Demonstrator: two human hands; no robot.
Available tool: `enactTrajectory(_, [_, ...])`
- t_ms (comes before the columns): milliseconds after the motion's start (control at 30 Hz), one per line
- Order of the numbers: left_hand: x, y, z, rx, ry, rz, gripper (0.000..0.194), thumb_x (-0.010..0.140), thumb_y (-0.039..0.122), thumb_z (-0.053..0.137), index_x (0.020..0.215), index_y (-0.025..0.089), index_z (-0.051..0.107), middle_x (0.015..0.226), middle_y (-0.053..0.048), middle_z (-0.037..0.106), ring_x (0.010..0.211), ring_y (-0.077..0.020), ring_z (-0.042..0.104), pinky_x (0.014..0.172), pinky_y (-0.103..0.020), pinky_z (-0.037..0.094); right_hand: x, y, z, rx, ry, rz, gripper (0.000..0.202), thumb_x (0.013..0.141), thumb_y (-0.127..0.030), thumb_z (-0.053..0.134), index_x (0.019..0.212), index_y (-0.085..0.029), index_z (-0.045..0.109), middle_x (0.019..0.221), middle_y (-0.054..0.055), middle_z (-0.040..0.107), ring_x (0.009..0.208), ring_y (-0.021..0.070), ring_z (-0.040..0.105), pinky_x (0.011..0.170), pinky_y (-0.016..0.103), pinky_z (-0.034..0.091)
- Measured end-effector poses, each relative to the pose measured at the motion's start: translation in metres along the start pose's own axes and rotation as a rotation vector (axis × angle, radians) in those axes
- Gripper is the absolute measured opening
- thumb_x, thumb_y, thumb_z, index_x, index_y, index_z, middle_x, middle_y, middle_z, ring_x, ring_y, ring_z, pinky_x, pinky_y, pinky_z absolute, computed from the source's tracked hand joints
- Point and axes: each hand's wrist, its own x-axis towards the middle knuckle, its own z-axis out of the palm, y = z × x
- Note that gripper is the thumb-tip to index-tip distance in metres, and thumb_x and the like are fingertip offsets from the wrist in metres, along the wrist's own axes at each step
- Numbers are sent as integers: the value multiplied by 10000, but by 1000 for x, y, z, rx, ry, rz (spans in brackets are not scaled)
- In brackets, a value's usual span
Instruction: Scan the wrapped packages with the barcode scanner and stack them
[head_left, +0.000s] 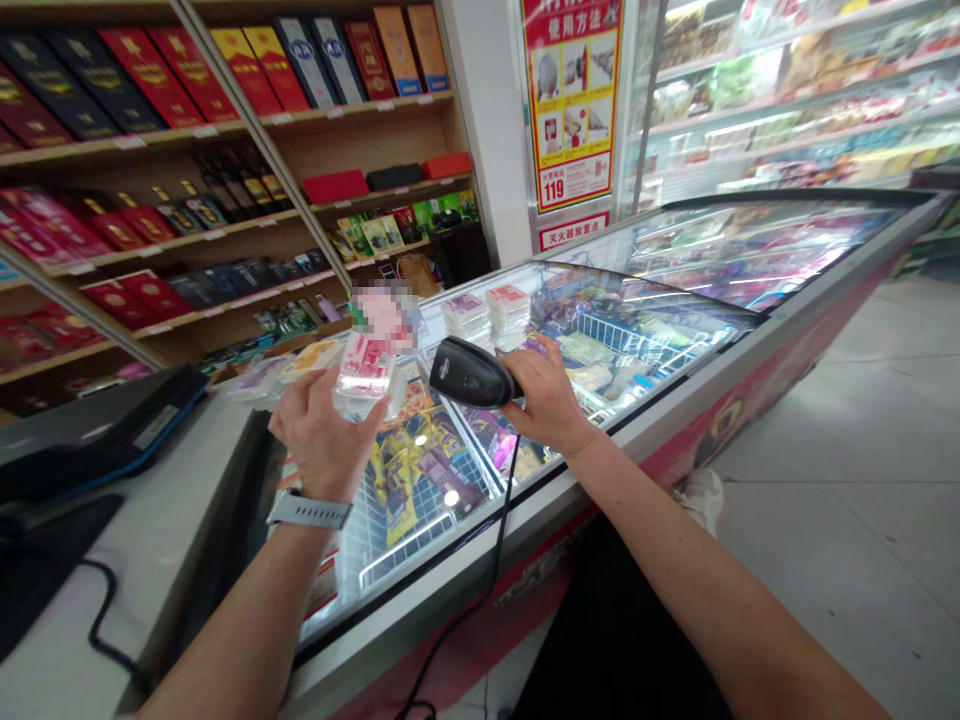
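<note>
Shop, head view: glass-topped freezer [697, 392] stood near stocked shelves [337, 108]. Left hand [326, 435] pinched packet [365, 376] between thumb and fingers, above freezer, printed side exposed, seemingly for legibility. Right hand [551, 400] curled fingers round scanner [472, 375], likely leaving its nose unobstructed.

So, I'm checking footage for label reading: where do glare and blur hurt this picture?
Head view: round glare spots on the freezer's glass top; same view: upper-right shelves bright and soft; same view: mosaic patch hiding detail above the pack in the left hand.
</note>
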Motion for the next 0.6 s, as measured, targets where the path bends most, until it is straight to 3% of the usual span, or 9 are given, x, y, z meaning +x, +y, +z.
enactTrajectory(300, [7,-23,13,50,-158,-203,538,765,609,636,1093,188,696,1227,-149,614,1215,-355,527,1045,-530,398,-1,1,0,-20,16,17,255,872,-314,560,1103,-205,560,1024,74,679,987,265,627,1172,531,211])
enactTrajectory(467, [10,-26,12,56,-209,-230,632,778,650,606,1207,187,647,1254,-186,604,1233,-409,520,1030,-624,384,0,1,-2,-25,47,26,241,858,-300,562,1077,-200,562,973,66,670,961,260,623,1145,516,263])
enactTrajectory(600, [11,-19,5,42,-122,-176,679,775,632,634,1278,179,583,1228,-203,611,1222,-429,521,1005,-634,393,1,2,-3,-24,99,25,247,856,-306,563,1078,-197,564,971,70,675,953,260,630,1140,524,267])
